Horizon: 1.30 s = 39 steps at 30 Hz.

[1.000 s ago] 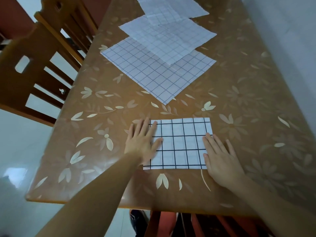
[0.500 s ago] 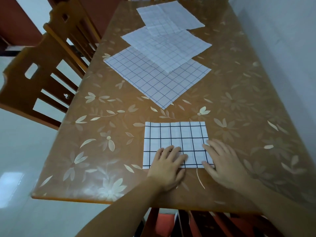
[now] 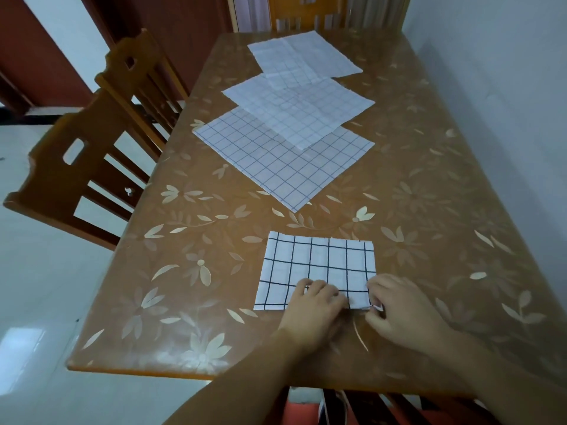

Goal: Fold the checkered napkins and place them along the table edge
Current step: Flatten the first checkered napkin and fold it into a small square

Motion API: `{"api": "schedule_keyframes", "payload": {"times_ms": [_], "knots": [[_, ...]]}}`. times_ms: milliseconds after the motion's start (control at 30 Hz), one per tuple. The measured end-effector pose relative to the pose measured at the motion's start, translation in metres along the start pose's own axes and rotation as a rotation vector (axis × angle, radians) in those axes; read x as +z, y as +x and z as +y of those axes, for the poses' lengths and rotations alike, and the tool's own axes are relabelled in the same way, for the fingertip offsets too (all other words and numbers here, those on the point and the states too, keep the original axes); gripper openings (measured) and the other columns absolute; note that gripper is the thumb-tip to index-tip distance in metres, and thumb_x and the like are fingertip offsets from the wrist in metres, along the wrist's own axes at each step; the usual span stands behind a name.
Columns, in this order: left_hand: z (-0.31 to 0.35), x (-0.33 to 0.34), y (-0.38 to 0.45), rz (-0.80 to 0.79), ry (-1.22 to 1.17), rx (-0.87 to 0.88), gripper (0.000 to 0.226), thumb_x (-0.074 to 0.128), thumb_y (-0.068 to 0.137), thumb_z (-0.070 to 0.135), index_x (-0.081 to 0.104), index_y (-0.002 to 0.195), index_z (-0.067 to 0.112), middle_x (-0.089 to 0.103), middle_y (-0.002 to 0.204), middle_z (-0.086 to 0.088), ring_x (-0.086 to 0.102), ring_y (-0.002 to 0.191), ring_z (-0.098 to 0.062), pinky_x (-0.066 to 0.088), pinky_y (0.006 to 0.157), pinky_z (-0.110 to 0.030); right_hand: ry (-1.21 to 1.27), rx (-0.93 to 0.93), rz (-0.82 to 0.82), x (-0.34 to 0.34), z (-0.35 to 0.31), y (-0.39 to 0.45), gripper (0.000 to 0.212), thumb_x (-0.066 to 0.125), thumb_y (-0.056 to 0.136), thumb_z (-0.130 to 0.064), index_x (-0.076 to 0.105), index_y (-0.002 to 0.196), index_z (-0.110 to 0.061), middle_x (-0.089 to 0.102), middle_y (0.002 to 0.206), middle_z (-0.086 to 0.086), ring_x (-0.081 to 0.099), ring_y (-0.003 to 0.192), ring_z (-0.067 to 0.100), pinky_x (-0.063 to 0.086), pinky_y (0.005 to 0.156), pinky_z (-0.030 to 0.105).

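White folded napkin with bold black grid, flat at 6 o'clock, near edge pinched by both hands: left hand, right hand.

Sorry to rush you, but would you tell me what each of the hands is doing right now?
Left hand: fingers curled on the near edge of the folded napkin.
Right hand: pinches the napkin's near right corner.

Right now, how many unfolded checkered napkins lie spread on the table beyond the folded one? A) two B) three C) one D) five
B: three flat napkins overlap in a row beyond the folded napkin: the nearest napkin, the middle napkin and the farthest napkin, all on the table.
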<state>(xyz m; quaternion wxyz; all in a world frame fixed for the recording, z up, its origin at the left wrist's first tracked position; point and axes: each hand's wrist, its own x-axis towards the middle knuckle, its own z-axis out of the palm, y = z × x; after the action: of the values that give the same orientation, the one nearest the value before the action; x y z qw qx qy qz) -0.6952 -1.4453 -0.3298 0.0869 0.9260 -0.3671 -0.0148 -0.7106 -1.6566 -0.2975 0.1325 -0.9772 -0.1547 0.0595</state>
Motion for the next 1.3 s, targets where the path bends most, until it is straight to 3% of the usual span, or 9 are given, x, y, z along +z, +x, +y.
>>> {"api": "schedule_keyframes", "payload": {"times_ms": [100, 267, 367, 533, 733, 833, 933, 1133, 1300], "knots": [[-0.003, -0.009, 0.003, 0.06, 0.0, 0.032, 0.004, 0.063, 0.076, 0.029, 0.065, 0.08, 0.029, 0.062, 0.071, 0.009, 0.06, 0.071, -0.015, 0.046, 0.074, -0.029, 0.09, -0.039, -0.036, -0.003, -0.016, -0.005, 0.017, 0.045, 0.076, -0.043, 0.048, 0.077, -0.026, 0.056, 0.087, -0.012, 0.052, 0.086, 0.009, 0.044, 0.077, 0.028], [-0.026, -0.02, -0.014, 0.159, -0.169, 0.058, 0.018, 0.047, 0.078, 0.019, 0.065, 0.078, 0.023, 0.062, 0.068, 0.007, 0.058, 0.067, -0.016, 0.041, 0.072, -0.026, 0.015, -0.08, 0.0, 0.012, -0.015, -0.002, 0.057, 0.069, 0.069, -0.053, 0.061, 0.119, -0.028, 0.062, 0.118, -0.016, 0.058, 0.11, 0.005, 0.04, 0.092, 0.024], [-0.044, -0.02, -0.041, 0.235, -0.232, 0.03, 0.018, 0.063, 0.069, 0.015, 0.066, 0.085, 0.022, 0.068, 0.081, 0.008, 0.06, 0.086, -0.013, 0.037, 0.074, -0.026, -0.004, -0.092, -0.007, 0.021, -0.012, 0.009, 0.046, 0.079, 0.055, -0.021, 0.069, 0.1, -0.029, 0.068, 0.111, -0.012, 0.063, 0.109, 0.012, 0.039, 0.086, 0.026], [-0.07, -0.02, -0.086, 0.332, -0.193, -0.28, 0.021, 0.057, 0.072, 0.024, 0.067, 0.087, 0.033, 0.067, 0.098, 0.016, 0.052, 0.098, -0.011, 0.034, 0.077, -0.03, 0.16, -0.067, -0.123, 0.015, -0.031, 0.024, 0.003, 0.058, 0.075, -0.026, 0.057, 0.074, -0.029, 0.058, 0.083, -0.015, 0.053, 0.083, 0.001, 0.031, 0.067, 0.024], [-0.071, -0.031, -0.074, 0.077, -0.496, -0.56, 0.019, 0.059, 0.092, 0.037, 0.073, 0.102, 0.029, 0.073, 0.099, 0.01, 0.065, 0.085, -0.008, 0.053, 0.073, -0.028, 0.545, 0.108, -0.169, -0.008, -0.043, 0.017, 0.013, 0.057, 0.073, -0.035, 0.063, 0.071, -0.023, 0.06, 0.067, -0.001, 0.054, 0.061, 0.012, 0.038, 0.056, 0.029], [-0.064, -0.031, -0.06, 0.02, -0.643, -0.578, 0.016, 0.064, 0.092, 0.03, 0.073, 0.105, 0.029, 0.073, 0.098, 0.014, 0.063, 0.082, 0.001, 0.043, 0.069, -0.005, 0.707, 0.215, -0.217, -0.012, -0.033, 0.005, 0.012, 0.075, 0.077, -0.037, 0.067, 0.084, -0.031, 0.067, 0.087, -0.013, 0.061, 0.084, -0.002, 0.047, 0.074, 0.023], [-0.064, -0.028, -0.057, -0.025, -0.745, -0.611, 0.018, 0.065, 0.091, 0.028, 0.073, 0.107, 0.029, 0.07, 0.098, 0.02, 0.063, 0.086, 0.004, 0.04, 0.068, -0.001, 0.735, 0.296, -0.275, -0.007, -0.024, -0.002, 0.024, 0.078, 0.075, -0.04, 0.068, 0.096, -0.036, 0.068, 0.1, -0.014, 0.062, 0.096, -0.001, 0.049, 0.086, 0.028], [-0.067, -0.032, -0.051, -0.112, -0.749, -0.711, 0.017, 0.063, 0.092, 0.033, 0.073, 0.089, 0.019, 0.066, 0.067, 0.01, 0.06, 0.059, -0.001, 0.044, 0.057, -0.014, 0.728, 0.534, -0.2, 0.002, -0.026, 0.003, 0.01, 0.062, 0.092, -0.021, 0.069, 0.089, -0.027, 0.07, 0.078, -0.01, 0.063, 0.068, 0.005, 0.045, 0.059, 0.019], [-0.067, -0.029, -0.051, -0.133, -0.57, -0.71, 0.017, 0.062, 0.089, 0.038, 0.063, 0.074, 0.03, 0.062, 0.069, 0.012, 0.055, 0.065, -0.005, 0.034, 0.052, -0.015, 0.747, 0.643, -0.238, 0.005, -0.028, 0.011, 0.017, 0.059, 0.093, -0.017, 0.069, 0.08, -0.015, 0.056, 0.04, -0.005, 0.049, 0.04, 0.01, 0.037, 0.051, 0.026]]}}
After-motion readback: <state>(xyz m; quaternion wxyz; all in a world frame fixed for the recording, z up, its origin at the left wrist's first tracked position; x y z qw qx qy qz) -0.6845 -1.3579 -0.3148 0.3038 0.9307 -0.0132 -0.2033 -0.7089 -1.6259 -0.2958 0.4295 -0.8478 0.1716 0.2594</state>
